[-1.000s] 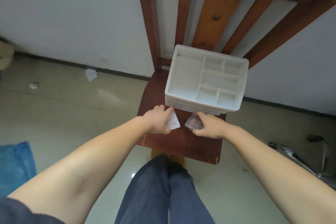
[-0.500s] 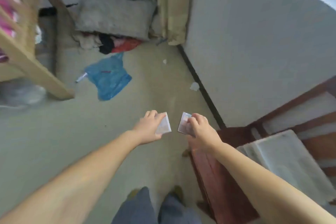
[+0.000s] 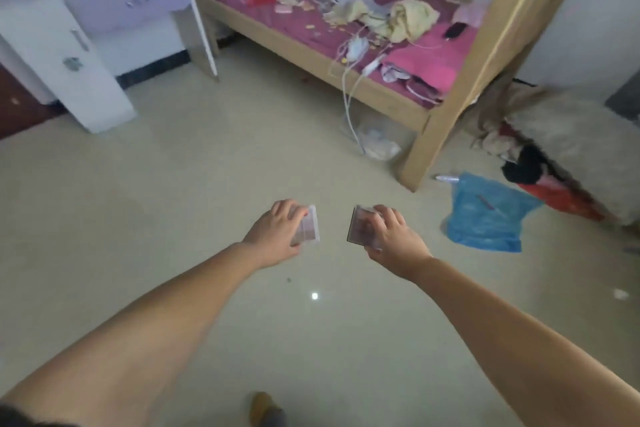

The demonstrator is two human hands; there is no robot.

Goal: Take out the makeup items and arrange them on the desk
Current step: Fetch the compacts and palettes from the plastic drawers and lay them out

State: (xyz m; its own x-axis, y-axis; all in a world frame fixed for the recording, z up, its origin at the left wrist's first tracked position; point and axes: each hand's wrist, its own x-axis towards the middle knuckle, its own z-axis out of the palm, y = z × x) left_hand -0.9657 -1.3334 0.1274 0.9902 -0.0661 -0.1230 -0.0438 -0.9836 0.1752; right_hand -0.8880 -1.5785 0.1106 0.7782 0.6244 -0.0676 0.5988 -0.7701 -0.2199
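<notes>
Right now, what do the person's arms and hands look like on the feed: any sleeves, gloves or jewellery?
Both forearms are bare from the elbow down. The left hand and right hand are bare too, with no gloves; no rings, watch or wristband show, though the picture is a little soft. A sliver of dark sleeve appears at the left upper arm, at the bottom corner. No markings are visible.

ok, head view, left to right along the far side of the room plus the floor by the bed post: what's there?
White cabinet → lilac desk → wooden bed → blue plastic bag → grey fuzzy heap.
</notes>
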